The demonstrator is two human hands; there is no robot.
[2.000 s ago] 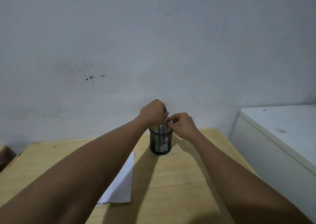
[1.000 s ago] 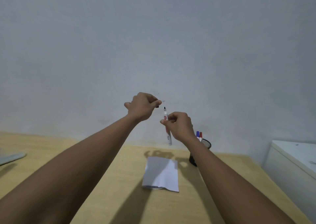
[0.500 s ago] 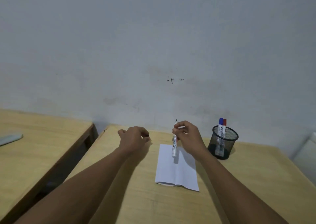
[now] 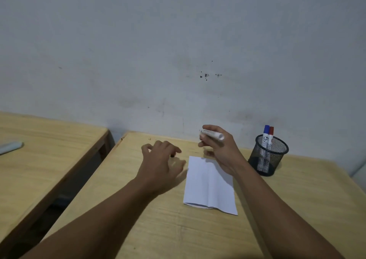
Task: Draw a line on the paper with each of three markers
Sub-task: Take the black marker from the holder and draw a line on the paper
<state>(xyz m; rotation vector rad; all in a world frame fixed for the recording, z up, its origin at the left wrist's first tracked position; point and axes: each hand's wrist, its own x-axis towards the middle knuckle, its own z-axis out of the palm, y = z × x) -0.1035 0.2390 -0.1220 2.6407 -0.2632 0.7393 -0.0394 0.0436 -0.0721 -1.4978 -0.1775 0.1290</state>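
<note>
While the left hand [image 4: 158, 159] hovers, fingers loosely spread and holding nothing I can make out, just left of the paper [image 4: 210, 185], it should press that sheet flat. Right hand [image 4: 217, 146], above the paper's far edge, pinches a white marker [image 4: 213, 134] lying sideways; tip must swing down. Mesh cup [image 4: 268, 157], far right, holds two markers.

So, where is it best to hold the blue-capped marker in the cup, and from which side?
Pinch the blue-capped marker at its cap and upper barrel, coming from above. It stands upright in the mesh cup, only its top is clear of the rim, and the red-capped marker crowds one side.
</note>
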